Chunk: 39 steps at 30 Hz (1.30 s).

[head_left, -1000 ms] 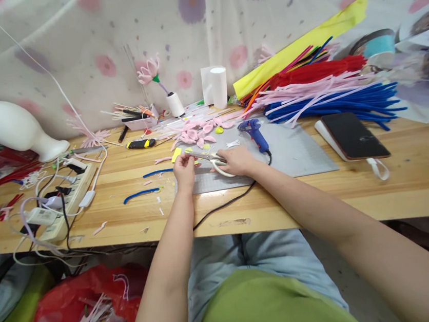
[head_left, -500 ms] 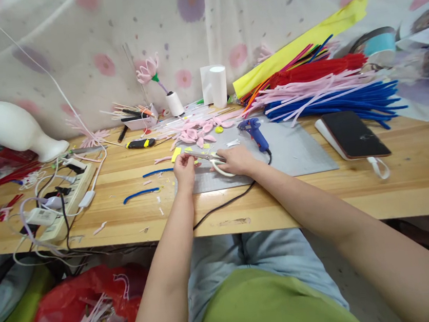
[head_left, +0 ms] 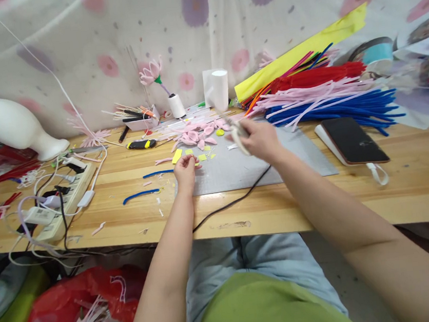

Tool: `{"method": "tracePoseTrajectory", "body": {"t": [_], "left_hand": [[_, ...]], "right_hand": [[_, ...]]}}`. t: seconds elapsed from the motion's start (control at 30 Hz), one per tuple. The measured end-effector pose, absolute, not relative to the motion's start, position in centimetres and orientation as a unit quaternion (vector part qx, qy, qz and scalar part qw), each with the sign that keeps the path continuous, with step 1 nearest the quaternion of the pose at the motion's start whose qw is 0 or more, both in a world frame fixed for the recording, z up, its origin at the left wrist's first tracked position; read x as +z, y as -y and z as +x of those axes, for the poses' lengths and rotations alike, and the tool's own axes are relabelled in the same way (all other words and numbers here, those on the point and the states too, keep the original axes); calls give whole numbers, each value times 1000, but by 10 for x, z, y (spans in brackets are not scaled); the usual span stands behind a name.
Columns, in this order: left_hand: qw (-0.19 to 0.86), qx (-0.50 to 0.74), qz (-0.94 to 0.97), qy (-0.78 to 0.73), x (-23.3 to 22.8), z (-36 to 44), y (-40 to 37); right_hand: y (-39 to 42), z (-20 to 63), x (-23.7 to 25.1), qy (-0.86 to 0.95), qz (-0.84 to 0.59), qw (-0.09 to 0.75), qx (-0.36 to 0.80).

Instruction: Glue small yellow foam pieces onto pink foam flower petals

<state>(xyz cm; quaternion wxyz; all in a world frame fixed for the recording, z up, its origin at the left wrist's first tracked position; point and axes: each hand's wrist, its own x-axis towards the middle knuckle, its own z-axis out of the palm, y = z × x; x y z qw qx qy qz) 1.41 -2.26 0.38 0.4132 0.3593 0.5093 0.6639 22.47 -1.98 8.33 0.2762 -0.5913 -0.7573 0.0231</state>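
Observation:
My right hand (head_left: 260, 137) grips a pair of scissors (head_left: 239, 136) by the pale handles, blades pointing up and away, a little blurred. Behind that hand the blue glue gun is hidden. My left hand (head_left: 185, 170) is closed in a pinch at the left end of the grey mat (head_left: 235, 176); what sits between its fingertips is too small to name. Beside it lie small yellow pieces (head_left: 177, 156). Pink fuzzy petals (head_left: 198, 134) are heaped just beyond, with a round yellow piece (head_left: 219, 132) at their right. Short white sticks (head_left: 232, 147) rest on the mat.
Bundles of blue (head_left: 333, 111), pink and red fuzzy stems fill the back right. A phone (head_left: 353, 140) leans on a stand at right. A yellow-black cutter (head_left: 141, 144), a power strip (head_left: 67, 198) and a foam head (head_left: 17, 126) are leftward. A black cord (head_left: 234, 200) crosses the front.
My right hand has lifted the scissors away from my left hand, moving right and up, and now covers the glue gun. My left hand has stayed nearly in place.

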Motion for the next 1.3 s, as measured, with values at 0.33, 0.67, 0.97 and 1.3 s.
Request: {"method": "tracePoseTrajectory", "body": {"t": [0.33,0.67,0.97,1.3], "left_hand": [[405,642,380,-528,6,15,23],[300,571,502,-576,-4,18,23],[136,438,695,-553,3,31,33],[43,318,721,-614,8,35,38]], "right_hand": [[-22,355,73,621,-748,237,12],[-44,357,4,679,-681,273,-8],[2,289,64,663,-599,446,-50],[6,184,19,814,-470,214,266]]}}
